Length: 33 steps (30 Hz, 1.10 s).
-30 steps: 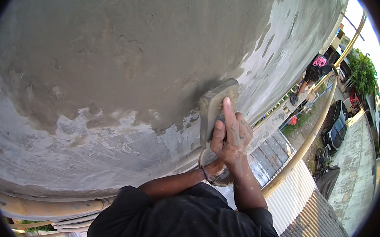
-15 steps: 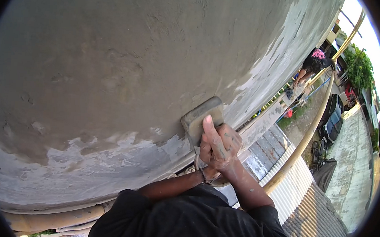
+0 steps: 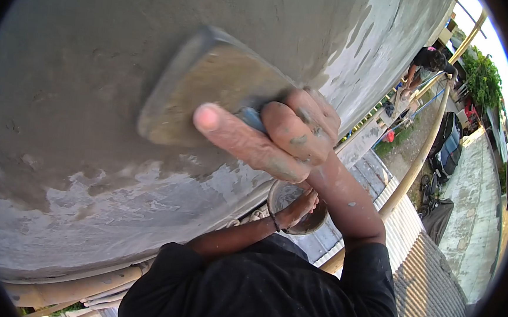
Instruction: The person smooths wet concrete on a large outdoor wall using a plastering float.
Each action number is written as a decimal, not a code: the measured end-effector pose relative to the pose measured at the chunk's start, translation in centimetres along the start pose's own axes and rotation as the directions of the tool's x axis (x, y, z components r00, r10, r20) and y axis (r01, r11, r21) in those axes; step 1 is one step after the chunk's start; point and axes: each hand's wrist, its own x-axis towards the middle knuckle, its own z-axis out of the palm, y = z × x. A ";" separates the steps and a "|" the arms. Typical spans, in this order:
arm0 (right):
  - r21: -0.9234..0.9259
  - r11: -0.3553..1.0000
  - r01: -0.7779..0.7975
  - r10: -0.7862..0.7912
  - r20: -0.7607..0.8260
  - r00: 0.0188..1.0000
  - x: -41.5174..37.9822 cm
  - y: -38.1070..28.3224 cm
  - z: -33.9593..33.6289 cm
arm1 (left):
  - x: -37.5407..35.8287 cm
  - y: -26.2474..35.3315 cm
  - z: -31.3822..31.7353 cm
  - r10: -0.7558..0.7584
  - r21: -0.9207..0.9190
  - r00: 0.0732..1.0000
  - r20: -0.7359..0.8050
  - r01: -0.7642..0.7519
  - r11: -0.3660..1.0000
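My right hand (image 3: 291,134) is closed round the bluish handle of a plastering float (image 3: 227,77), with one digit stretched along the float's back. The float has a muddy yellow-brown rectangular blade. It is over the wet grey plaster of the wall (image 3: 124,79), slightly blurred; whether it touches cannot be told. Below it, my left hand (image 3: 302,206), with a dark band at the wrist, is over the mouth of a round bucket (image 3: 275,202). Its fingers are bent together, and what they hold, if anything, is hidden. Grey smears mark my right hand and forearm.
Pale patches (image 3: 139,200) border the darker plaster. Bamboo poles (image 3: 408,181) run along the right, above corrugated roofing (image 3: 428,277). At the upper right another person (image 3: 428,62) bends over a plank. A low wall (image 3: 469,197) and green shrub (image 3: 482,83) lie beyond.
My right hand has moved the float up and left across the wall, nearer the camera. The bucket and my left hand now show more. The other person has shifted posture.
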 end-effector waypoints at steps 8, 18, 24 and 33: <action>0.119 0.926 0.358 -0.360 -0.005 0.933 -4.0 2.5 -0.8 | -2.0 4.2 1.3 -0.054 -0.105 0.997 -0.057 0.048 0.993; 0.032 0.951 0.308 -0.306 -0.050 0.951 -4.6 6.5 -0.7 | -1.5 3.4 0.1 -0.040 -0.125 0.996 -0.083 0.030 0.992; 0.246 0.914 0.321 -0.296 -0.136 0.946 -1.5 -2.6 0.4 | -1.0 -1.1 0.0 0.214 0.136 0.977 -0.025 -0.208 0.969; 0.271 0.958 0.094 -0.072 -0.089 0.993 -0.4 -1.8 0.0 | 0.6 -3.0 -0.4 0.119 0.047 0.984 -0.135 -0.114 0.992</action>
